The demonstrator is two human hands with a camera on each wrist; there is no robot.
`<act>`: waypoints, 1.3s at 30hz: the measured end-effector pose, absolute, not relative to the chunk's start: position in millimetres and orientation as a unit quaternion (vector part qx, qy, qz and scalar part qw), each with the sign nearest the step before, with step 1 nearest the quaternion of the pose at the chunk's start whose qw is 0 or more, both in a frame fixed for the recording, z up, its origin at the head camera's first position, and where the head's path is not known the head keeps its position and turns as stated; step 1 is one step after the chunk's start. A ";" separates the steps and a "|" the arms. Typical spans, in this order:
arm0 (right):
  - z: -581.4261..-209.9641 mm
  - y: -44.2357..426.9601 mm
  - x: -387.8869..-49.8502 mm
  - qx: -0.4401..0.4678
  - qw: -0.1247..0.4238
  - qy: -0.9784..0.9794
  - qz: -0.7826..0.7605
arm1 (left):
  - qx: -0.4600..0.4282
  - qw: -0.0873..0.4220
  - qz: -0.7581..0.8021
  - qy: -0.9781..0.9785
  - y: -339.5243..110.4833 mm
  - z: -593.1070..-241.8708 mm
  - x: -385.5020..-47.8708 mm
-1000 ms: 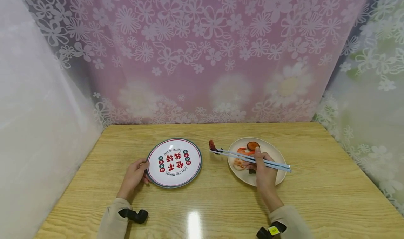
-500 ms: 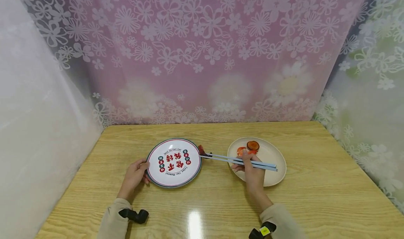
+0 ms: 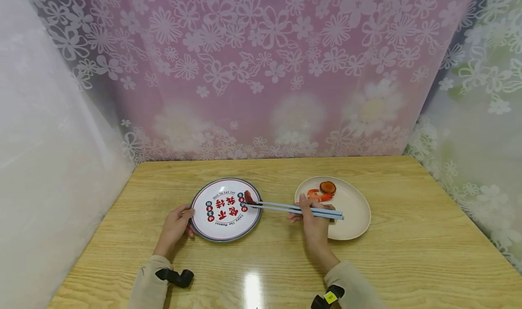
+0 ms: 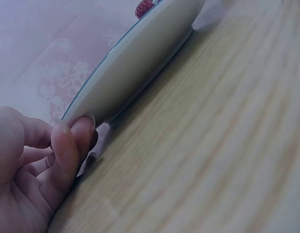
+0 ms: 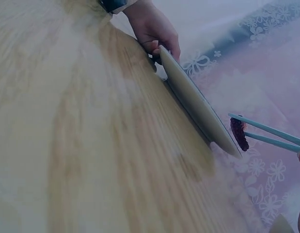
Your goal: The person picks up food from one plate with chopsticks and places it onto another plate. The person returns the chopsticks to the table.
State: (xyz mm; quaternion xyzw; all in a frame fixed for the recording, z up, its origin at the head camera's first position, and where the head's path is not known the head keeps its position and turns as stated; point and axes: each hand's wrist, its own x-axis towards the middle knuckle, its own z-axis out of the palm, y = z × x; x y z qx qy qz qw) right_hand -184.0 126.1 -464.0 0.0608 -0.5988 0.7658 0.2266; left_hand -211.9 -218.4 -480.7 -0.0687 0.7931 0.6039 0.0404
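Observation:
My left hand [image 3: 173,227] pinches the near-left rim of a white plate [image 3: 228,231] with a green edge and red lettering. In the left wrist view, the thumb and fingertips grip that rim [image 4: 82,99]. My right hand [image 3: 314,227] holds a pair of pale blue chopsticks [image 3: 281,206]. Between their tips is a curved, bumpy, dark red piece of food [image 3: 248,197]. It is over the right part of the white plate, and in the right wrist view the piece [image 5: 239,133] stands above the rim. My right hand partly covers the left side of a beige plate [image 3: 355,218].
On the beige plate lie an orange-red shrimp [image 3: 322,195] and a round orange-brown slice with a dark rim [image 3: 327,187]. Something dark there is partly hidden by my hand. Both plates stand on a wooden table [image 3: 277,263], with a flowered pink curtain [image 3: 261,73] behind.
My right hand has moved left with the chopsticks, bringing the dark red piece from between the plates to above the white plate. My left hand has stayed at the rim.

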 end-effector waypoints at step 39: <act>-476.6 100.1 -176.4 0.066 0.194 -0.607 0.768 | -0.059 0.032 0.596 0.800 -218.1 -480.9 -211.6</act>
